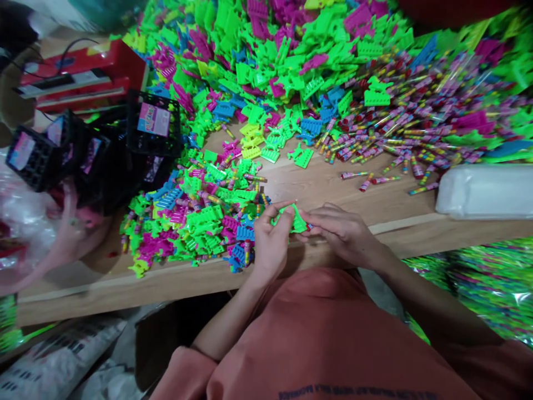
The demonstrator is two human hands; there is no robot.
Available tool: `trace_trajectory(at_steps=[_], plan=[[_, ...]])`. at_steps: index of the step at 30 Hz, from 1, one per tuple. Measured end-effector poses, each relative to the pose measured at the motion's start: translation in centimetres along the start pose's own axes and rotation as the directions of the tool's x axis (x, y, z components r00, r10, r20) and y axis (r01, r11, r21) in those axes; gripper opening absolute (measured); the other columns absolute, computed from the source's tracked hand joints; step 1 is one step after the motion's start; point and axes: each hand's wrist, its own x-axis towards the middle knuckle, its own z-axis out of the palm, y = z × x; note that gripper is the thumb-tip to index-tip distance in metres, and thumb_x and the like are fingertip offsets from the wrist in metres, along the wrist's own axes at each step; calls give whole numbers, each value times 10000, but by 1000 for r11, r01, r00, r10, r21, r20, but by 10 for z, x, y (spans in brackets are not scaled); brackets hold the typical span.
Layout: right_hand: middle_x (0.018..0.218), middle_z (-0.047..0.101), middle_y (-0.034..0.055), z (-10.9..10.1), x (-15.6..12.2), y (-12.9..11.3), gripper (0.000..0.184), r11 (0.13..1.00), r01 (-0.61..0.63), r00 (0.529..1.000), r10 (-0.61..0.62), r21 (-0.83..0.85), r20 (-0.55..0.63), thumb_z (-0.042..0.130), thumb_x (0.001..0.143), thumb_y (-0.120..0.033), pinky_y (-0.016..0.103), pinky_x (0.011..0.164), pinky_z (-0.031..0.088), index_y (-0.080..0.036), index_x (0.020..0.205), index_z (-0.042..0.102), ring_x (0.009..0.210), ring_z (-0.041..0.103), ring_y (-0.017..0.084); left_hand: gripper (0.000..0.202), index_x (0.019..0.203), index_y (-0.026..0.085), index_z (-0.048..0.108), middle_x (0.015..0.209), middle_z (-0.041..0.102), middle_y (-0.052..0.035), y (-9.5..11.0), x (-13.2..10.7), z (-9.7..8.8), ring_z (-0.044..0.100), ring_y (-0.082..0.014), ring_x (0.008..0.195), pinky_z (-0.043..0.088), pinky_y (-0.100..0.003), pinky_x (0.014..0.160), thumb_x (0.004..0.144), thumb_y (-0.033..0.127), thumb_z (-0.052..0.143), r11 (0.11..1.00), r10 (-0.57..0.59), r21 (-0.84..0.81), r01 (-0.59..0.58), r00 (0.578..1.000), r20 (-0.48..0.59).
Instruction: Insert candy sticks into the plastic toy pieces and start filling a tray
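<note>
Close to the table's front edge, my left hand [271, 236] is closed on a bright green plastic toy piece [298, 221]. My right hand [343, 230] pinches a small printed tube [309, 226] against the right side of that piece. Only the tube's red and blue end shows; fingers cover the rest. Left of my hands lies a mixed heap of plastic toy pieces [204, 219] in green, pink and blue, with printed tubes among them. Loose printed tubes [387, 122] are piled to the right, beyond my right hand.
A large pile of plastic toy pieces [250, 61] spreads across the back of the wooden table [300, 178]. Black crates with labels [154, 122] and a red box [83, 75] stand at the left. A white plastic tray [487, 191] lies at the right edge.
</note>
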Motion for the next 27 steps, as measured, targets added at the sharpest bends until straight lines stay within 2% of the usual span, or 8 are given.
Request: trace_trajectory(at_steps=[4,8,12,15,17,20,27], plan=[[1241,782,105,0,-1,1,443,999,-33,999,33,8,-24,520,1082,-163,410,970,598,-254,1500,637,1124,722,223,339,1128,199,755,815,764,-34,-3,-3,-1,695,-150,571,593,-270,527,892,442,774,1000,10,6,-10,1000,9],[1140,802,61,-7,3,-1,398,988,-123,992,124,94,-4,620,1047,-169,329,907,623,-289,1416,710,1044,754,198,331,1129,209,777,857,772,-43,0,-3,-6,701,-156,627,581,-255,512,891,439,775,997,12,73,-15,999,51],[1326,768,68,-11,6,-5,487,977,-195,981,193,88,32,669,1023,-173,342,1009,618,-303,1492,650,1177,745,217,314,1128,213,787,957,792,-69,5,-2,-10,716,-182,749,569,-247,530,907,434,756,991,23,131,-35,995,92],[1392,744,82,-8,3,-4,487,984,-162,987,162,79,18,637,1046,-180,364,1059,604,-295,1519,627,1245,725,227,260,1078,209,804,919,787,-54,3,-2,-10,696,-168,770,576,-259,637,933,412,730,975,87,197,-101,993,79],[1340,771,77,-6,1,-2,429,989,-120,993,121,86,-9,638,1051,-197,349,1026,616,-297,1467,678,1205,743,221,214,1031,206,815,915,786,-43,0,-3,-10,678,-153,787,566,-262,720,943,376,720,953,146,256,-161,986,76],[1225,811,59,-5,0,1,363,991,-87,995,91,105,-30,660,1045,-217,316,948,631,-302,1389,738,1099,771,203,211,1043,206,815,923,787,-36,-5,-4,-9,654,-142,784,529,-252,727,955,365,707,932,192,295,-208,978,83],[1029,807,34,-4,3,2,303,986,-119,992,123,112,-25,657,1046,-215,313,861,607,-304,1311,775,985,751,196,219,1074,211,797,1025,811,-43,-6,-10,-10,715,-169,930,543,-279,854,971,369,687,910,225,342,-236,972,71]])
